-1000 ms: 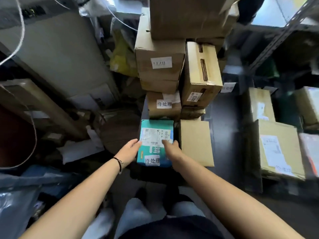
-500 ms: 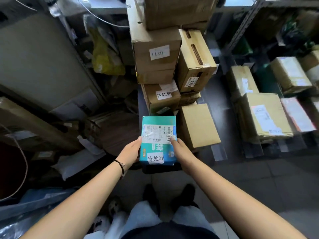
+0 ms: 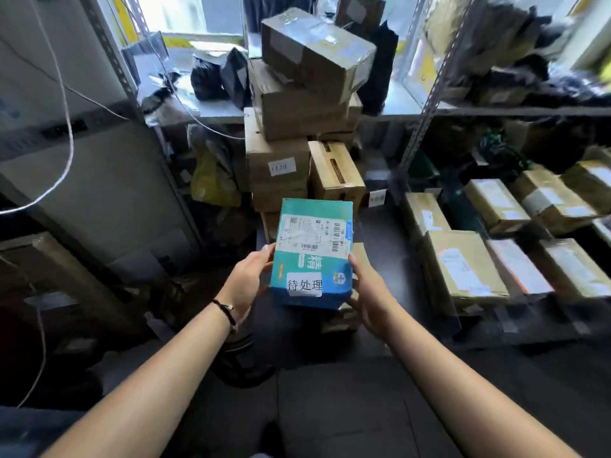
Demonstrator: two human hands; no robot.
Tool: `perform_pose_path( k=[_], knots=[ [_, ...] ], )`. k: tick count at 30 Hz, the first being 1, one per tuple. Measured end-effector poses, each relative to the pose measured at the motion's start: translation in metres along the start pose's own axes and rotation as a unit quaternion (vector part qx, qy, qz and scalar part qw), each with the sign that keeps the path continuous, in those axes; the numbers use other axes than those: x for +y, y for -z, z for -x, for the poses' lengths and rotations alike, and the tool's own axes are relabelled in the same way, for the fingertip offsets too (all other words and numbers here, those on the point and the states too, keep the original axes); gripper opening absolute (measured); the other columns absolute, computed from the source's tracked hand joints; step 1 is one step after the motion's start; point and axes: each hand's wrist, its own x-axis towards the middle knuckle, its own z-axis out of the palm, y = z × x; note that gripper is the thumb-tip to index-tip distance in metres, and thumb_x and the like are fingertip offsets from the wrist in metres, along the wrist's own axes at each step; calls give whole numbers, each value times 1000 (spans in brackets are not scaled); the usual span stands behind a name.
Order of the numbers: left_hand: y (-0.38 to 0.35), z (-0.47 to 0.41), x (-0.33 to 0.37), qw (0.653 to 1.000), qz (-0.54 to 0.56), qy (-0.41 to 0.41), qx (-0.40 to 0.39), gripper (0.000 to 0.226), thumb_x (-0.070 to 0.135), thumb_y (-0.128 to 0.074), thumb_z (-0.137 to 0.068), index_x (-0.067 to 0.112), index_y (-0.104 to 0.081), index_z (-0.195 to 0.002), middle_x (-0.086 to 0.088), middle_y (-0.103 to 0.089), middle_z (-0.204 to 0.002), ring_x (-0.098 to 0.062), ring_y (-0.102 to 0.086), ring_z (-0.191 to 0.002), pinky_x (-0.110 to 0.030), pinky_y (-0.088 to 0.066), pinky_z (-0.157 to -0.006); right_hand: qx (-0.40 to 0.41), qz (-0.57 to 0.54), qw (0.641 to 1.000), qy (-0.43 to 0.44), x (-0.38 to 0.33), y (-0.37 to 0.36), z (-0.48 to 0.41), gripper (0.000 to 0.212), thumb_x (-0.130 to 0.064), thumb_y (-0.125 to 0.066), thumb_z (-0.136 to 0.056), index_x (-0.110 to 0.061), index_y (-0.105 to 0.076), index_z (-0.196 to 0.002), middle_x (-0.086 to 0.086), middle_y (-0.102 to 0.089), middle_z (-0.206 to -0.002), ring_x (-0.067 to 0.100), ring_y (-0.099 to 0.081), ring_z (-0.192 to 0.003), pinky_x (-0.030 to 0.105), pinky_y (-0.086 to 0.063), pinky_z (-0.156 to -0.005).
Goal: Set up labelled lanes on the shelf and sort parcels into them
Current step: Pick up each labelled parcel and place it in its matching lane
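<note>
left hand (image 3: 248, 282), right hand (image 3: 367, 292): fingers hidden under teal cardboard parcel (image 3: 312, 256). white shipping label (image 3: 314, 231): print too small to read. white tag (image 3: 282, 166) on brown box stack (image 3: 297, 114): illegible. brown cardboard boxes (image 3: 591, 180) far right: blurred, cut by edge.

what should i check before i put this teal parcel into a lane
1. Grip: left hand and right hand hold the teal parcel by its two sides: ok.
2. Its white sticker faces up, readable: ok.
3. Its shipping label uncovered: ok, though the print is too small to read.
4. Matching lane tag on the right shelf: cannot tell, tags are blurred.
5. Free slot among the shelf parcels: cannot tell.
6. Is the box stack behind steady: not ok, its top box sits askew.
</note>
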Motion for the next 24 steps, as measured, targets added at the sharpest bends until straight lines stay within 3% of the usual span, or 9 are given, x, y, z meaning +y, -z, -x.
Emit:
perform_pose_path(
  k=[3,6,8,10,12,14,17,21,24],
  knots=[
    [-22,11,19,999,21,-35,-26,39,37,-36,-107,23,-62,-132,-4,-69,-126,-18,-65,-116,-30,-56,-80,-8,9,998,55,-26,18,16,28,-36,-42,-107,-42,-58,-130,-19,-71,-119,-4,-69,-101,26,-50,-82],
    [-44,21,39,996,20,-80,-46,37,35,-36,-107,28,-60,-134,-1,-66,-131,-16,-61,-123,-41,-53,-89,-15,18,995,95,-51,36,32,37,-51,-44,-102,-41,-57,-135,-10,-72,-123,13,-66,-117,45,-46,-102],
    [-56,24,52,992,26,-109,-58,34,29,-38,-107,27,-59,-134,-3,-63,-134,-18,-60,-124,-43,-55,-86,-40,20,991,125,-66,48,43,45,-58,-51,-95,-43,-54,-137,-11,-70,-127,18,-63,-123,47,-45,-99],
    [-67,25,65,988,56,-125,-73,32,23,-46,-104,26,-60,-133,-5,-66,-129,-19,-67,-113,-45,-59,-82,-67,8,984,165,-78,59,55,47,-50,-52,-93,-39,-51,-139,-8,-69,-129,18,-63,-123,42,-50,-93],
    [-75,22,74,982,78,-141,-98,36,34,-62,-94,30,-64,-129,-5,-71,-122,-22,-68,-103,-49,-52,-82,-77,-12,978,192,-83,66,62,44,-39,-53,-97,-35,-51,-140,-3,-68,-131,19,-65,-121,39,-54,-91],
    [-79,19,81,979,82,-148,-117,60,53,-82,-71,32,-66,-125,-6,-69,-125,-23,-66,-108,-52,-52,-89,-75,-27,974,214,-87,70,66,41,-37,-55,-98,-33,-52,-139,0,-69,-129,21,-66,-117,41,-53,-92],
    [-87,16,85,984,37,-107,-140,105,72,-86,-48,35,-49,-139,0,-59,-140,-21,-63,-119,-56,-55,-91,-63,-21,974,218,-91,73,69,46,-41,-50,-92,-33,-52,-137,1,-70,-125,20,-68,-111,43,-52,-92],
    [-95,17,82,978,19,-34,-205,122,82,-80,-36,40,-42,-144,1,-62,-135,-18,-65,-111,-31,-57,-57,-68,-23,972,222,-92,80,75,43,-45,-49,-92,-38,-55,-134,1,-70,-126,21,-68,-114,45,-55,-94],
    [-99,13,83,970,3,2,-241,120,86,-77,-36,35,-49,-141,-2,-64,-134,-22,-65,-114,-43,-58,-78,-81,1,968,237,-94,88,87,38,-44,-46,-101,-34,-51,-137,-3,-71,-124,17,-69,-115,39,-59,-91]
  ],
)
